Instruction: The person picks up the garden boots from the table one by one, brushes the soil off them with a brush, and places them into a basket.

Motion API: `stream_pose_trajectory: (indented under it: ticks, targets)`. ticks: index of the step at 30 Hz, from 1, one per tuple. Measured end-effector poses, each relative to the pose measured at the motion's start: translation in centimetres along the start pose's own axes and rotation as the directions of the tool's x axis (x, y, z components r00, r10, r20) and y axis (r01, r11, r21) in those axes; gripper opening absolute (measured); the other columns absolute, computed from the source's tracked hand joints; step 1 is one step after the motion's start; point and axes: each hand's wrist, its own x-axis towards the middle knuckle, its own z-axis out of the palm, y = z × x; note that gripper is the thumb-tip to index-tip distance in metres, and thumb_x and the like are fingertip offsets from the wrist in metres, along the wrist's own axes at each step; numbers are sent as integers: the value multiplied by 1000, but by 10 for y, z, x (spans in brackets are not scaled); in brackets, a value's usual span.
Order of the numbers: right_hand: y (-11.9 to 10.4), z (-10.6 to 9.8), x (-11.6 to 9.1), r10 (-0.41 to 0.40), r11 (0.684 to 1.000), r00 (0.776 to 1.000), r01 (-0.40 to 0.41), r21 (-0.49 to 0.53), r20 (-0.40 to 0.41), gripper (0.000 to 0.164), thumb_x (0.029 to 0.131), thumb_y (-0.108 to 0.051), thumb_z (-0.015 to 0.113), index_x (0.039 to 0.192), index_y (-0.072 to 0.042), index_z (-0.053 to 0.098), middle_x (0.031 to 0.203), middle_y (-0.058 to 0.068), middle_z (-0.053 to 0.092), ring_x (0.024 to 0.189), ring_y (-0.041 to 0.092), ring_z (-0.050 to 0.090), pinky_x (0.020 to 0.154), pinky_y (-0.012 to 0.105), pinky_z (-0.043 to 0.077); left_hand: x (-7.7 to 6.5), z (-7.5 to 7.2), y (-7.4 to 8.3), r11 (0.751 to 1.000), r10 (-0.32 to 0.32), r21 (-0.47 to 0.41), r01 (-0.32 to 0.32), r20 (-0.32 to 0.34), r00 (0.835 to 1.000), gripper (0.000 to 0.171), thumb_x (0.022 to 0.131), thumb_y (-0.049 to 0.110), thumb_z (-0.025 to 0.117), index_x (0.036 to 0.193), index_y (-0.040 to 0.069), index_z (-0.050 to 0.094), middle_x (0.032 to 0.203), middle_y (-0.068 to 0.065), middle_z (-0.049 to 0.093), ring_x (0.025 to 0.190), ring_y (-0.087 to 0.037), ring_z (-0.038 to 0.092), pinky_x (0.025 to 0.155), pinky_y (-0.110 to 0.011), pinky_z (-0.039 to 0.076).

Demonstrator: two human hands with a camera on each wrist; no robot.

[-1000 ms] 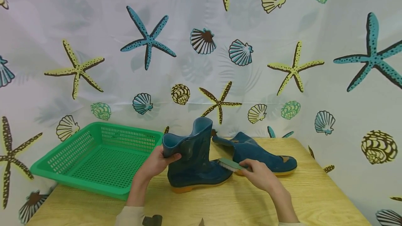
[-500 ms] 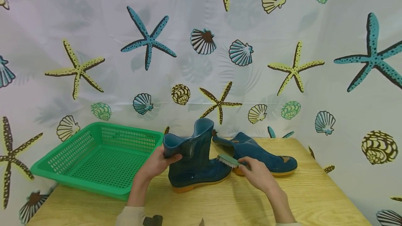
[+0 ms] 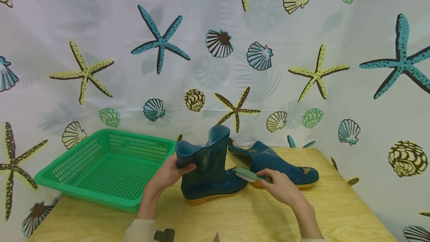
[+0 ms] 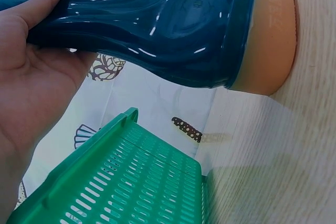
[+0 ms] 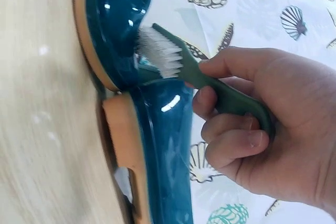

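Observation:
A dark blue rubber boot (image 3: 206,176) with an orange sole stands upright on the wooden table, toe pointing right. My left hand (image 3: 170,171) grips the top of its shaft, thumb on the near outer side and the other fingers hidden. In my right hand (image 3: 281,188) is a green-handled scrub brush (image 3: 248,174), held by its handle with curled fingers. Its white bristles (image 5: 160,53) are right at the top of the boot's foot in the right wrist view. Behind, a second blue boot (image 3: 277,165) lies with its toe to the right, a tan patch near the toe.
A green perforated plastic basket (image 3: 85,196) sits on the table (image 3: 228,219) at the left, close to the left forearm. A white curtain (image 3: 215,10) printed with starfish and shells hangs behind the table. The table's right edge slants away at the far right.
The brush shifts a little left, then back right, over the boot's foot. My left hand keeps its grip on the shaft, and the boot stays nearly in place.

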Motion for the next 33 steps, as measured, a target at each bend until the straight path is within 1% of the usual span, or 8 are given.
stream_pose_trajectory:
  ticks: [3,5,9,11,14,24,30,33]
  targets:
    - [-1,8,4,-4,1000,1000,4,20,20,29,101,-21,58,127,-10,63,84,6,62,63,15,48,59,30,40,0,0,0,1000,1,-3,-1,6,1000,29,95,14,67,122,3,67,123,-18,65,114,-30,60,93,-41,52]
    - [-1,12,6,-6,1000,1000,6,29,11,28,101,-19,57,127,-9,63,88,6,64,64,15,48,59,31,40,0,-1,0,1000,-1,-9,1,7,1000,29,95,14,67,122,3,67,123,-18,65,114,-30,60,93,-40,52]
    - [-3,16,7,-11,1000,1000,12,27,-24,27,102,-17,56,127,-9,63,111,8,69,87,19,63,72,38,51,0,-1,0,1000,-5,-16,5,4,1000,29,95,14,68,121,2,68,122,-19,66,114,-31,62,92,-38,53]
    - [-4,17,8,-18,1000,999,18,18,-38,27,102,-18,56,127,-9,63,119,9,68,100,22,65,80,42,53,0,-1,-1,1000,-4,-17,4,4,1000,29,95,13,68,121,2,67,122,-19,66,114,-31,62,91,-38,53]
    - [-6,19,9,-13,1000,999,14,8,-51,28,102,-17,55,128,-8,63,124,9,67,105,24,64,84,44,53,-1,-1,-1,1000,-5,-6,5,3,1000,29,95,14,67,122,3,67,122,-18,66,113,-28,62,91,-37,53]
    - [-9,17,8,-3,1000,996,1,-22,-88,29,103,-21,55,128,-9,64,123,9,67,97,20,64,80,43,52,-1,0,-2,1000,2,4,-2,1,1000,28,95,14,67,121,4,68,121,-18,66,114,-31,62,91,-36,53]
    - [-10,16,7,12,1000,995,-13,-7,-95,31,103,-21,54,130,-7,62,110,7,69,75,13,55,67,34,46,-1,0,0,1000,8,-2,-8,5,1000,29,95,14,67,122,3,67,122,-17,66,114,-28,62,91,-37,53]
    - [-10,16,7,33,999,995,-33,6,-99,31,103,-20,54,131,-7,61,104,7,68,72,15,53,65,33,44,-1,1,0,1000,6,-1,-6,7,1000,29,96,15,66,122,3,67,121,-17,66,113,-28,62,91,-38,53]
